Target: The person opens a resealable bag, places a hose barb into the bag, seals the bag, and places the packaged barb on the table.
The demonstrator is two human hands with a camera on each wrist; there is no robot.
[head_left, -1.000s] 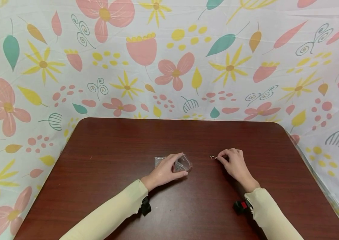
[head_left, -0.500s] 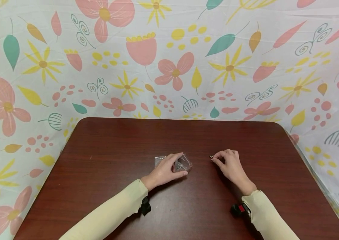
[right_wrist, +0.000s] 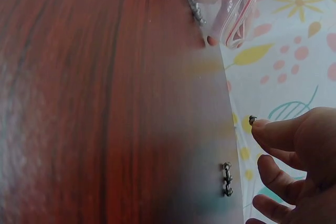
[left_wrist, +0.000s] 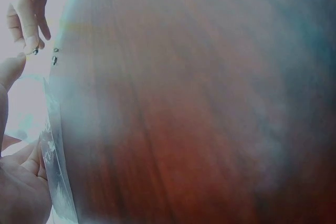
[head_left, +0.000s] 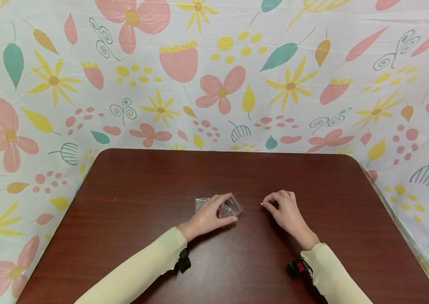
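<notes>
A clear zip bag point(head_left: 232, 206) stands with its mouth spread on the table, and my left hand point(head_left: 210, 214) holds it between thumb and fingers. In the right wrist view, red stripes run along the mouth of the bag and small metal pieces point(right_wrist: 197, 13) lie inside. My right hand point(head_left: 288, 214), a short way right of the bag, pinches a small screw-like metal piece point(right_wrist: 252, 120) between thumb and forefinger. A few similar loose pieces point(right_wrist: 227, 179) lie on the table beside the right hand; from the head they are hidden by it.
The dark red-brown table point(head_left: 142, 181) has rounded far corners. Behind it hangs a white cloth point(head_left: 214, 55) printed with flowers and leaves. A black camera is strapped at each wrist.
My right hand has picked up a small metal piece from the loose ones and moved left, closer to the bag. The left hand and bag have stayed in place.
</notes>
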